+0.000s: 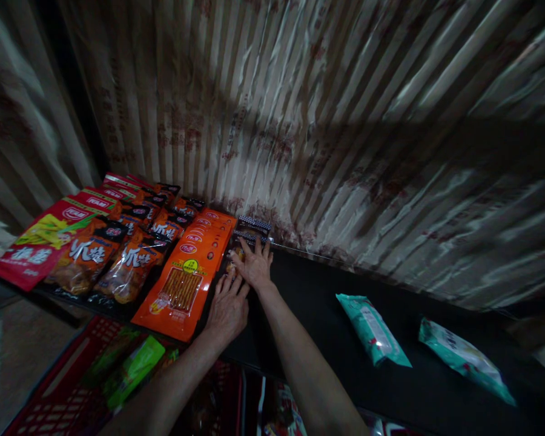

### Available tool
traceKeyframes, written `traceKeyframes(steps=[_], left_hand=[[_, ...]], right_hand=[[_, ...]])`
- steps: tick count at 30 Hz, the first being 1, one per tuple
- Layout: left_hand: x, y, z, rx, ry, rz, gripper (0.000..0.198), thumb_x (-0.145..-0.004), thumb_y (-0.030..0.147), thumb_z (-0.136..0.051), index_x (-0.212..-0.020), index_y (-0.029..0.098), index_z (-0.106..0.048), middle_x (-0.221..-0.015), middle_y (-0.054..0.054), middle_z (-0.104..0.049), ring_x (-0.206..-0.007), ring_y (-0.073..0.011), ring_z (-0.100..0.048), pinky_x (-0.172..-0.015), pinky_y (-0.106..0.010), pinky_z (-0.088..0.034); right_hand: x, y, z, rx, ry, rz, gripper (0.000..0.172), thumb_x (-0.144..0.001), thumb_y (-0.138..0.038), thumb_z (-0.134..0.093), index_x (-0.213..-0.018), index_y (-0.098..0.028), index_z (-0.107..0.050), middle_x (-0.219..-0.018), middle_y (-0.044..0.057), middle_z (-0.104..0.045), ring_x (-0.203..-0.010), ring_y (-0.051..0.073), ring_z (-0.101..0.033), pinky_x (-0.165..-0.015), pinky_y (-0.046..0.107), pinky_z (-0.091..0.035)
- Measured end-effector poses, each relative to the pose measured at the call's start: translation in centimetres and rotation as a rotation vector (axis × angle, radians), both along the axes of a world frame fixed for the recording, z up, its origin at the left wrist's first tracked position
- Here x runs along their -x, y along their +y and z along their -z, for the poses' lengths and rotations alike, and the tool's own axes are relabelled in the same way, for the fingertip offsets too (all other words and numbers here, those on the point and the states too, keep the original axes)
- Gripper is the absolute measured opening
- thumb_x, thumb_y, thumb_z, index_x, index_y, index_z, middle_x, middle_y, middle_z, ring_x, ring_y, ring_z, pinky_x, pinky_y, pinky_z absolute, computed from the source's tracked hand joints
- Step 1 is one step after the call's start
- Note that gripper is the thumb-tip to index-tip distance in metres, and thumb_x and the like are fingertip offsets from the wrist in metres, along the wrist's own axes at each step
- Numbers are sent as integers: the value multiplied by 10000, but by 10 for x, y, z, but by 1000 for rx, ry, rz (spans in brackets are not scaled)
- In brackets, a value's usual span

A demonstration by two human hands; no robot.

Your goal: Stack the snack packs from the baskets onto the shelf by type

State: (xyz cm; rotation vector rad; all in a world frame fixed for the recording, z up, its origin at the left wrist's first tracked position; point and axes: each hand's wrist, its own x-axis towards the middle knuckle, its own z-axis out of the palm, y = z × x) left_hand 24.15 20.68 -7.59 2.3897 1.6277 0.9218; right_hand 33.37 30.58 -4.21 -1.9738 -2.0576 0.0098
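A small dark snack packet with a checkered top edge [253,225] lies on the black shelf, partly hidden under my hands. My right hand [256,264] rests over its middle with the fingers spread and stretched out. Lower down, my left hand [229,307] lays its fingers flat on the packet's near end. Neither hand visibly grips it. Just left of both hands is a column of overlapping orange packets of stick snacks [186,287], the front one showing brown sticks through a window.
Further left stand rows of orange-and-black snack bags [88,254] and red bags [45,242]. Two teal packets [373,330] [465,357] lie apart on the black shelf [304,290]. Below is a red basket [59,387] holding a green packet [134,369]. A pleated curtain [272,121] hangs behind.
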Motion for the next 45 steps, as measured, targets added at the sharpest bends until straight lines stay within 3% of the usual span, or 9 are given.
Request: traceKeyframes(steps=[7, 14, 20, 35, 40, 45], left_hand=[[2, 4, -1, -18, -68, 8, 459, -787, 91, -468, -1235, 155, -542, -1372, -100, -488, -1334, -290, -337, -1084, -496, -319], [0, 8, 0, -55, -116, -62, 414, -813, 83, -416, -1206, 55, -541, -1366, -190, -471, -1342, -280, -340, -1075, -468, -356], [-2, 7, 8, -37, -100, -113, 480, -808, 111, -442, -1286, 70, -461, -1435, -194, -385, -1370, -297, -286, -1070, -500, -351], [-3, 8, 17, -58, -13, -110, 523, -792, 95, -446, -1314, 76, -423, -1427, -195, -393, -1374, -306, -275, -1078, -500, -341], [-2, 7, 14, -37, -26, -107, 523, -792, 94, -451, -1312, 50, -416, -1426, -212, -382, -1378, -305, -262, -1094, -494, -319], [-2, 6, 14, -51, -73, -95, 527, -796, 92, -433, -1322, 81, -398, -1431, -192, -384, -1390, -299, -234, -1084, -513, -325]], right_hand=[[2, 2, -1, -20, -56, 24, 619, -828, -675, -372, -1384, -402, -359, -1525, 62, -261, -1404, 380, -115, -1080, 579, -98], [-2, 2, -3, -97, -69, 4, 606, -845, -633, -398, -1370, -331, -420, -1491, 100, -330, -1415, 348, -94, -1102, 521, -81], [-5, 4, -4, -68, -46, 12, 588, -849, -617, -405, -1368, -343, -418, -1507, 83, -303, -1414, 344, -107, -1098, 517, -120], [-4, 4, -8, 43, -15, 9, 631, -823, -656, -407, -1385, -370, -376, -1533, 69, -239, -1405, 381, -109, -1081, 567, -129], [-7, 2, -2, -14, -4, -8, 636, -845, -629, -385, -1409, -340, -337, -1544, 72, -204, -1423, 334, -35, -1092, 547, -125], [-9, -7, 5, -74, 8, 36, 655, -846, -589, -420, -1425, -303, -311, -1549, 97, -173, -1424, 318, -56, -1093, 522, -147]])
